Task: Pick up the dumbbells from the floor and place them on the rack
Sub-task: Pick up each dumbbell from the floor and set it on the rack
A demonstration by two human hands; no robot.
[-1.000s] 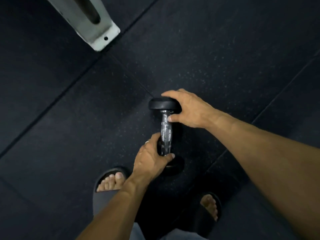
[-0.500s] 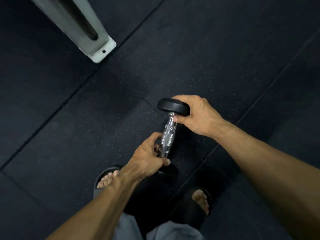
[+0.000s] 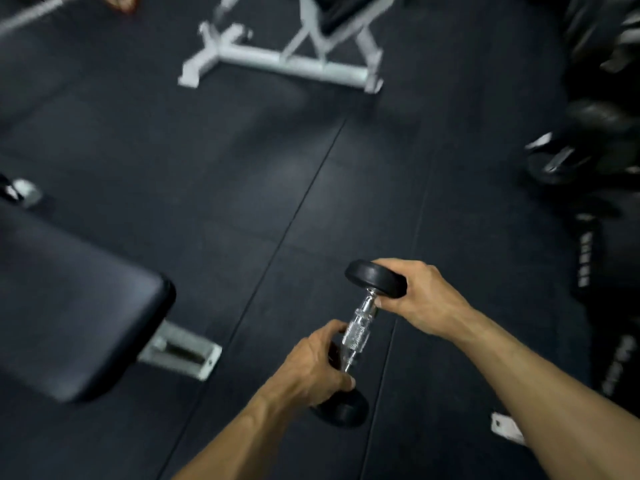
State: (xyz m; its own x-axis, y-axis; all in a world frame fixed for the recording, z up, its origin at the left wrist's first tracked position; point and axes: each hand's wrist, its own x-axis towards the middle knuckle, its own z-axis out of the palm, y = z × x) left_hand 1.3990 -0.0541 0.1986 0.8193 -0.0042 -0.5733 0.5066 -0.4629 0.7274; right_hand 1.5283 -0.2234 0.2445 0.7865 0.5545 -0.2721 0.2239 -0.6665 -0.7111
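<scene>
Fingers of my right hand (image 3: pixel 420 296) wrap the far head of the dumbbell (image 3: pixel 360 327), left hand (image 3: pixel 313 367) clenched around the near end | long axis runs from left fingers up-right to right fingers | rack (image 3: pixel 588 150) lies beyond my right fingers, blurred | knurled chrome handle, round black heads, held clear of the floor by my judgement.

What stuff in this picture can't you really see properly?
Head view only:
- Rack at right: blurred, cut off by the edge.
- Dumbbell: near end partly hidden behind the left hand; right hand covers part of the far end.
- Bench: cut off at left.
</scene>
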